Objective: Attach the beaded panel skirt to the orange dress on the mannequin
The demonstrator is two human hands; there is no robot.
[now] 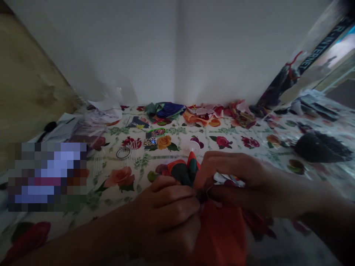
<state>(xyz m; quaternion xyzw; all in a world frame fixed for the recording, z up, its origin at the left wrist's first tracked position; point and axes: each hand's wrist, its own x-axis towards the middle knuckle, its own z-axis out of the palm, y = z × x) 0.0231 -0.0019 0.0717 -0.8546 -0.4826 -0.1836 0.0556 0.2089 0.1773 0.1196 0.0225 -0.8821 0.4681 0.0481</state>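
An orange and dark green fabric piece [222, 234] is between my hands, with two pointed loops standing up above the fingers and a wide orange part hanging below. My left hand [169, 214] has its fingers curled round the gathered middle from the left. My right hand [235, 173] pinches the same spot from the right, thumb and forefinger together. A thin pale loop, perhaps thread, shows by the right thumb. Shiny metal, possibly scissors [234, 180], is partly seen behind the right fingers. The exact pinch point is dark and mostly hidden.
On the floral-covered table [155, 192] lie bead strings [98, 162], a ring-shaped item [123, 153], small bead packets [150, 141] and a white round lid [191, 147]. Fabric scraps [169, 111] line the wall. A dark bundle [318, 147] sits at right, papers [62, 127] at left.
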